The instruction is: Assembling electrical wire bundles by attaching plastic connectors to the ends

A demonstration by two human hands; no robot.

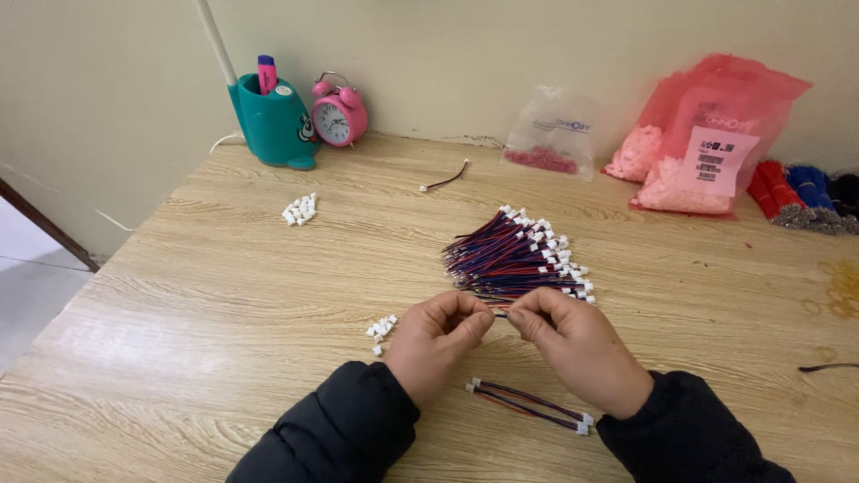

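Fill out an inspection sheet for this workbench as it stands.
Surface: wooden table, some stains at right edge.
Job's things: wire pile with white plugs; finished wires near the sleeves; white plugs by left hand.
Clutter: second plug heap, stray wire, clear bag, pink bags, wire bundles.
Hands: left hand and right hand pinch one wire between them.
Cables: white cord behind teal holder.
Surroundings: pink alarm clock, cream wall.

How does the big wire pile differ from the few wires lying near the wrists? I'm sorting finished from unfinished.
The big wire pile holds many wires, with white connectors showing at one end only. The few wires lie loosely side by side, with white connectors at both ends. Both are thin red and dark leads.
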